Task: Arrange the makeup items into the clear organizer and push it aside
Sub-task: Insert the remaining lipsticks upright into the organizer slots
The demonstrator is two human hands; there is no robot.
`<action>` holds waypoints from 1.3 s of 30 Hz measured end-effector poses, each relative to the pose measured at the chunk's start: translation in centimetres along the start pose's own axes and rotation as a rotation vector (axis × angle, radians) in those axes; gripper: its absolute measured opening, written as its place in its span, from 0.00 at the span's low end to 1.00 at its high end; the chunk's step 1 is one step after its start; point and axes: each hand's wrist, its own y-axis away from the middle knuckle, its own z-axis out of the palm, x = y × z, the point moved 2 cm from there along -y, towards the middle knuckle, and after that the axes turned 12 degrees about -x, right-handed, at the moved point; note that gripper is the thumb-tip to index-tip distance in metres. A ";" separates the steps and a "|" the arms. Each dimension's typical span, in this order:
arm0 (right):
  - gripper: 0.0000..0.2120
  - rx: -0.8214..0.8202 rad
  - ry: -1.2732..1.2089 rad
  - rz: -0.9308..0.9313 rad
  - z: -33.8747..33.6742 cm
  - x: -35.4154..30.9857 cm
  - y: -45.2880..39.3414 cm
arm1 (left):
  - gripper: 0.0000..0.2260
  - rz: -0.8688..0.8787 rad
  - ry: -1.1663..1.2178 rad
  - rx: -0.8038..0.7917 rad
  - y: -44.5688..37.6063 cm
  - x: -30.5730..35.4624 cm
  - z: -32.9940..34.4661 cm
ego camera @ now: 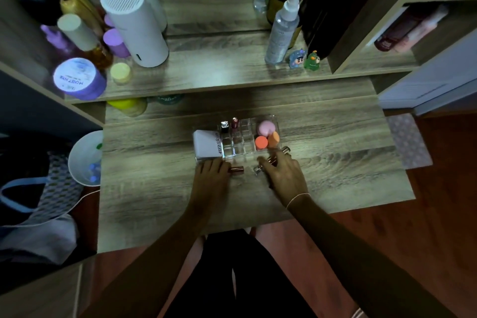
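Observation:
The clear organizer (238, 148) sits in the middle of the wooden pull-out desk (154, 188). In it lie a white box (206, 146) at the left, two small bottles (229, 125) in the back cells, and a pink sponge (266, 128) with two orange sponges (265, 141) at the right. My left hand (210, 175) rests just in front of the box, fingers on a copper lipstick tube (236, 169) lying on the desk. My right hand (282, 173) is curled around copper tubes (277, 156) at the organizer's front right corner. A small clear piece (256, 170) lies under its thumb.
A raised shelf (219, 77) behind carries spray bottles (282, 26), white cylinders (134, 26), jars (77, 79) and two figurines (304, 59). A yellow jar (129, 106) lies under the shelf edge. A white bin (86, 157) stands left of the desk, a bag beyond it.

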 end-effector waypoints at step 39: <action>0.13 0.285 -0.511 -0.092 -7.2 -4.8 -4.7 | 0.10 0.004 0.572 0.462 -2.5 -0.8 -6.8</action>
